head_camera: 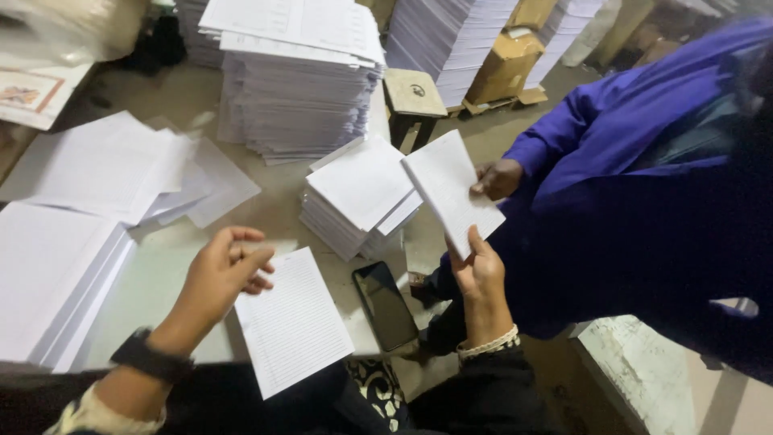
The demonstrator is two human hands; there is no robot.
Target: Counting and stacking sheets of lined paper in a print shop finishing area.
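My right hand (481,278) grips the near edge of a thin bundle of lined white sheets (451,192), held up and tilted. A co-worker in a blue garment holds the far edge of that same bundle with one hand (497,179). My left hand (221,272), with a black watch on the wrist, hovers with fingers apart above the table, holding nothing. Just right of it a lined sheet (291,321) lies at the table's near edge. A short stack of lined paper (357,197) stands beyond it.
A black phone (385,305) lies face up by the table's near right corner. A tall paper stack (298,80) stands at the back; flatter piles (56,274) and loose sheets (113,165) lie left. A small stool (413,97), cardboard boxes (506,64) and more stacks are behind.
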